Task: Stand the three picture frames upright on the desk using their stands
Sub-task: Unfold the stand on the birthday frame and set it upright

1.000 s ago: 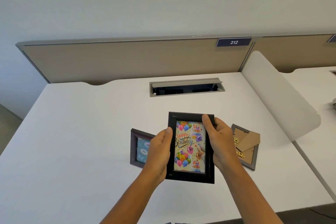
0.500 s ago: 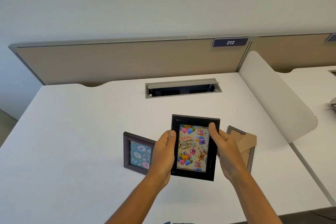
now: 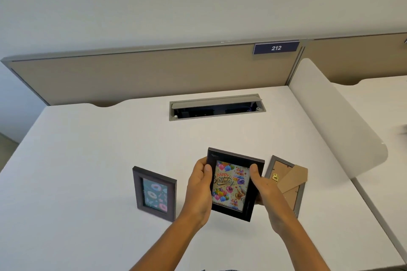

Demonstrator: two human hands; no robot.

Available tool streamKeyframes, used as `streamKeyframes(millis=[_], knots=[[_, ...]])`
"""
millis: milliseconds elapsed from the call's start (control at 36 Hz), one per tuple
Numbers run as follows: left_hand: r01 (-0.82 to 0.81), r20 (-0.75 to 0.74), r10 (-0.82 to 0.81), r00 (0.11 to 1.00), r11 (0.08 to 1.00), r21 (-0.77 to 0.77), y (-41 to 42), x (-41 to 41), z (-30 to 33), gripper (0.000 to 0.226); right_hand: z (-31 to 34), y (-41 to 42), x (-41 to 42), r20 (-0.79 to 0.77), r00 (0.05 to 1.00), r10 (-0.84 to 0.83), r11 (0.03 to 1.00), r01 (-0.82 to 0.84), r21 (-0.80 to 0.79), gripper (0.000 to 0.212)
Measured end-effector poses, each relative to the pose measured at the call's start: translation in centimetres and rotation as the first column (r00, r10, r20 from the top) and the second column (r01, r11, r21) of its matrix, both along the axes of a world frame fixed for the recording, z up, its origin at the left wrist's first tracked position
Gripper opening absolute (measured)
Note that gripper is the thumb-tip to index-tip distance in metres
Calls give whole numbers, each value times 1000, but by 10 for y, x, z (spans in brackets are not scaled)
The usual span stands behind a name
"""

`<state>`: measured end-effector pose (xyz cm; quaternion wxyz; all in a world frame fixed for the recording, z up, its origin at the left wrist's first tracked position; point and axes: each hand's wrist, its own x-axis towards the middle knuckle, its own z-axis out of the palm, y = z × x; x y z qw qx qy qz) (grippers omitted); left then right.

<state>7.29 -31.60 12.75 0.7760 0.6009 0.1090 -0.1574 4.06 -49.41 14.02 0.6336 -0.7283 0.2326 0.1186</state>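
I hold a black picture frame with a "Happy Birthday" balloon print (image 3: 231,185) above the white desk (image 3: 88,160), picture side toward me and tilted slightly. My left hand (image 3: 199,189) grips its left edge, and my right hand (image 3: 266,191) grips its right edge. A dark frame with a donut picture (image 3: 155,193) stands upright on the desk just left of my left hand. A grey frame (image 3: 286,180) lies face down to the right, its brown cardboard stand folded out on top; my right hand hides part of it.
An open grey cable tray (image 3: 217,108) is set into the desk farther back. A tan partition (image 3: 143,72) with a "212" label (image 3: 276,47) runs along the rear edge. A white rounded divider (image 3: 337,125) borders the right side, with a neighbouring desk beyond.
The birthday frame has tipped a little to the right in my hands and moved slightly away from me. The view has shifted, so the donut frame now shows fully.
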Motion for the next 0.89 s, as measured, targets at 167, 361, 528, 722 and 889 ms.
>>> streamKeyframes(millis=[167, 361, 528, 722, 889], knots=[[-71, -3, 71, 997, 991, -114, -10, 5, 1, 40, -8, -4, -3, 106, 990, 97, 994, -91, -66, 62], [-187, 34, 201, 979, 954, -235, -29, 8, -6, 61, -42, -4, -5, 359, 851, 384, 903, -266, -337, 73], [-271, -9, 281, 960, 918, -289, -38, 13, -12, 70, -59, -2, -8, 448, 785, 428, 878, -242, -414, 89], [-333, 36, 344, 938, 926, -180, -51, 18, -20, 79, -67, -2, -6, 497, 791, 357, 896, -141, -420, 70], [-422, 20, 422, 906, 906, -33, -56, 23, -23, 82, -71, -4, -4, 449, 831, 327, 920, -172, -353, 73]])
